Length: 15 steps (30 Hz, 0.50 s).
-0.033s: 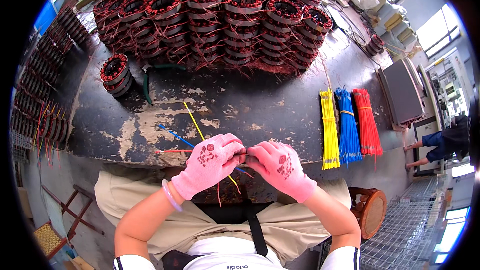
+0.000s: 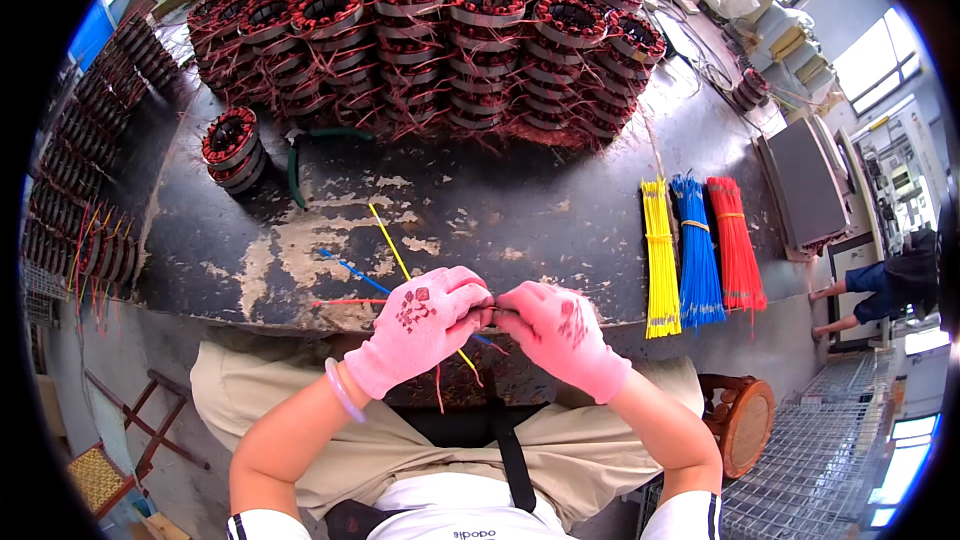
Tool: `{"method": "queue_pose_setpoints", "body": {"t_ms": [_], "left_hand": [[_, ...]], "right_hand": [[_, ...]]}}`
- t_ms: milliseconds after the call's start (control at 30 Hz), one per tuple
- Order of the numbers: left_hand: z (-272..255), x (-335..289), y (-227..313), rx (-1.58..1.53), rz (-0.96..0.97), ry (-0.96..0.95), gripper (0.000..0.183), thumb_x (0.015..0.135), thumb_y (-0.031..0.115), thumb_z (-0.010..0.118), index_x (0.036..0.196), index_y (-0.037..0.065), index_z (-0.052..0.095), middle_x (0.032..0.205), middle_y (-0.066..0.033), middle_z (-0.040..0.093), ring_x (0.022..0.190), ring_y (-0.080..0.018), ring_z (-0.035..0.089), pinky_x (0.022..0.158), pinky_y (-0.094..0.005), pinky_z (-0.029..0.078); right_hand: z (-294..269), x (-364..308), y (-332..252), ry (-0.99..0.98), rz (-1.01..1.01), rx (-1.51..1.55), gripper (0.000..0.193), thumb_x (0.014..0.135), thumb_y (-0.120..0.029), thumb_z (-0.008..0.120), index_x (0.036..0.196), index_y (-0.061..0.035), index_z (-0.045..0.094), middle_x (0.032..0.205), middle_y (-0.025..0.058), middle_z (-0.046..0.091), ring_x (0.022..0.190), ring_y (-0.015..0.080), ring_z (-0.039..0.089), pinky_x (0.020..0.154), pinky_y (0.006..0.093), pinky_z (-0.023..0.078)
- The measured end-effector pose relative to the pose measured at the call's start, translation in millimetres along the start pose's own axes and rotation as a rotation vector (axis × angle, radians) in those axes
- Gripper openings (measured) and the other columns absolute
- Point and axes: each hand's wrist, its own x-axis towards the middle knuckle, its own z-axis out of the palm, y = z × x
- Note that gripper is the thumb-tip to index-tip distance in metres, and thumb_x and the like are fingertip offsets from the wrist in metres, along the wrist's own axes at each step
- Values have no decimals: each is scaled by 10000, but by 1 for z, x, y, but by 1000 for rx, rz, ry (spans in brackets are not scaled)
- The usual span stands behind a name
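My left hand [image 2: 420, 315], in a pink glove, is closed with the fingertips pinched. Under it run a yellow wire [image 2: 388, 238], a blue wire [image 2: 352, 271] and a red wire [image 2: 345, 302], their other ends showing below the palm. My right hand [image 2: 560, 330], gloved alike, meets the left fingertips and pinches what looks like a thin wire; the exact joint is hidden between the fingers. Both hands are just over the near edge of the dark worktable [image 2: 500, 230]. A pair of pliers with green handles [image 2: 293, 175] lies beyond them.
Stacked motor stators [image 2: 410, 50] with red windings fill the table's back. A short stator stack [image 2: 232, 150] stands at left. Bundles of yellow [image 2: 660, 260], blue [image 2: 697, 255] and red wires [image 2: 736, 245] lie at right. A wooden stool [image 2: 745, 425] and another person [image 2: 880, 285] are right of me.
My right hand has turned slightly and its fingers have shifted at the pinch. My left hand and the wires under it stay nearly still.
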Motion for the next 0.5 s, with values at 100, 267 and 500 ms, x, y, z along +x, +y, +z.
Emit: {"method": "queue_pose_setpoints", "body": {"t_ms": [100,267,500], "left_hand": [[0,-3,-1,-4,29,-2,145,800,67,723,935,85,672,962,-57,669,882,-281,659,767,-399,531],[-19,-11,-6,40,-39,23,120,798,44,701,907,84,667,902,-55,666,831,-272,657,722,-387,538],[-18,-11,-11,109,-15,7,135,825,128,723,933,97,649,926,-45,651,859,-265,649,732,-396,542]], "right_hand": [[1,10,8,-306,649,796,214,978,-223,631,900,-25,616,745,38,608,681,127,567,662,345,497],[-48,-20,9,-34,554,383,280,950,-225,651,795,-4,578,716,73,613,645,140,538,614,348,479],[8,4,-17,203,-144,-424,313,786,-256,809,1057,-140,703,950,16,689,781,211,662,705,382,537]]}}
